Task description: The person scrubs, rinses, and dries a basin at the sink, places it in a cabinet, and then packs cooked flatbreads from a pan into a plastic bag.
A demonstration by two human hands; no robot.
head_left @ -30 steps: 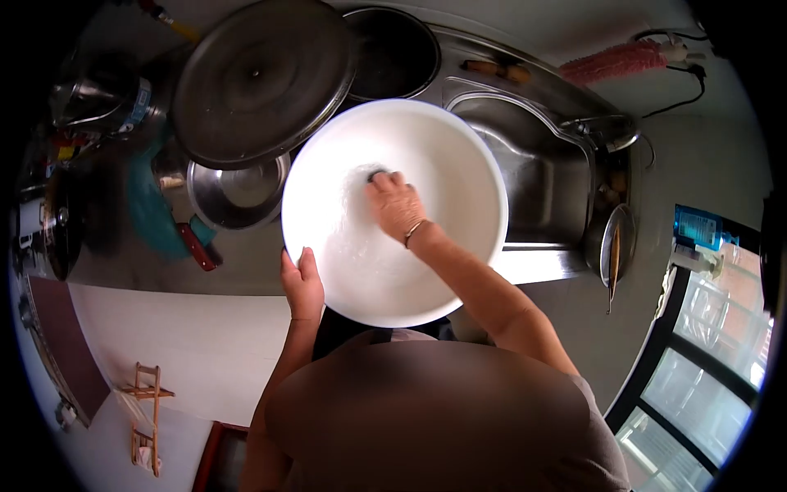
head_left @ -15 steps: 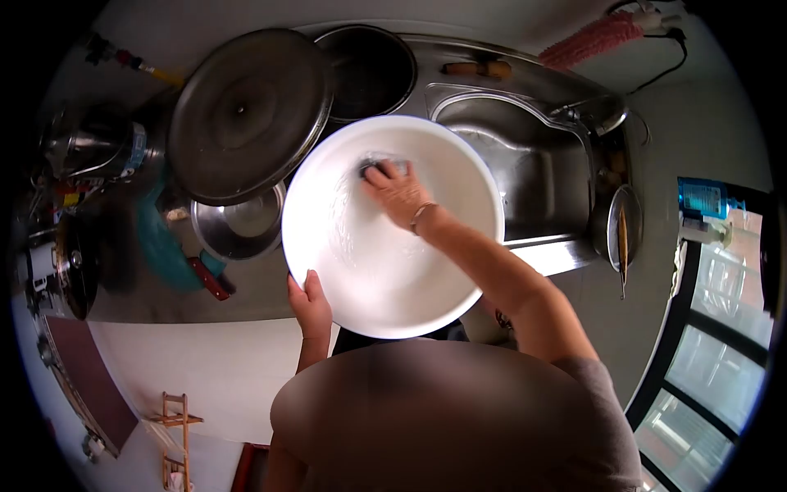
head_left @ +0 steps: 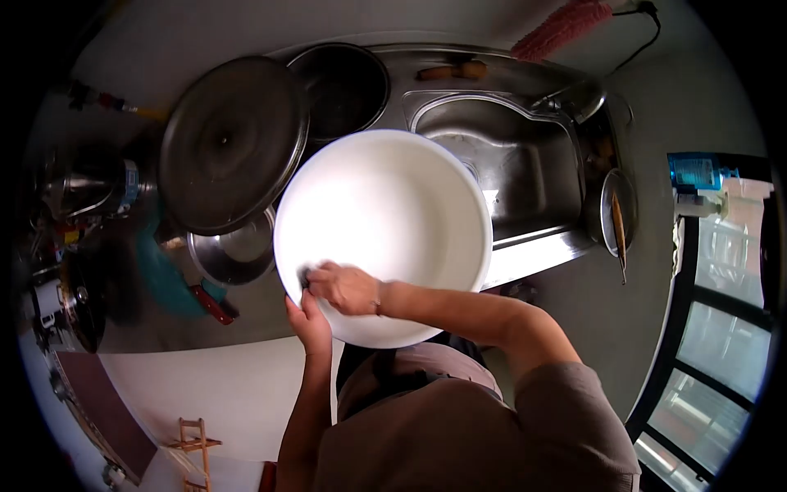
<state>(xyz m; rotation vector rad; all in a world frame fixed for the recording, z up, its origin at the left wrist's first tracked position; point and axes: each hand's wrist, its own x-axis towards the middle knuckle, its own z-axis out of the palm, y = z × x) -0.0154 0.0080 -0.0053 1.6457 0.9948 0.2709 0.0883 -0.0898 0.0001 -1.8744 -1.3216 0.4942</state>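
A large white basin (head_left: 410, 213) is tilted in front of the body, its rim overlapping the sink's left side. My left hand (head_left: 311, 326) grips the basin's lower left rim, thumb on the edge. Inside the basin, near that same rim, my right hand (head_left: 344, 288) is closed on a small dark scrubber (head_left: 306, 275), pressed to the inner wall just above my left thumb. The scrubber is partly hidden by the fingers and blurred.
Behind the basin lie a big dark lid (head_left: 225, 143) and a black pot (head_left: 344, 90). The steel sink (head_left: 533, 180) is at the right. A metal bowl (head_left: 234, 256), a red-handled tool (head_left: 213, 305) and a teal cloth-like item (head_left: 164, 275) sit left.
My right hand has moved with the scrubber from the upper middle of the basin down to its lower left rim. My left hand still holds the rim.
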